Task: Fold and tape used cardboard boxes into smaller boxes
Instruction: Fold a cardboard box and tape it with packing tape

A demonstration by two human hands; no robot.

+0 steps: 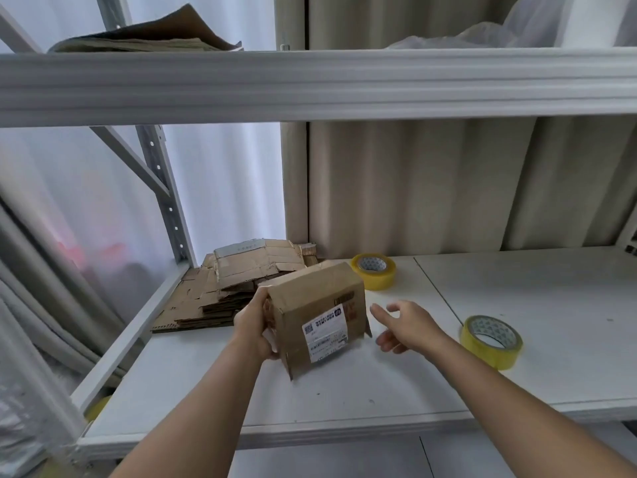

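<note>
Left hand (253, 326) grips the tilted box (319, 313) by its end, right hand (405, 327) open beside it; steady the box with both hands before reaching for nearby tape roll (491, 341).

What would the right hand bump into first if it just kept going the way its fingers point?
Most likely the cardboard box that the left hand holds. The right hand is open, its fingers aimed left at the box's near end, with only a narrow gap between. Depth is hard to judge from one view.

White metal shelving unit (310, 84); beige curtain (431, 188) behind; translucent daylit window (224, 188) left.
</note>
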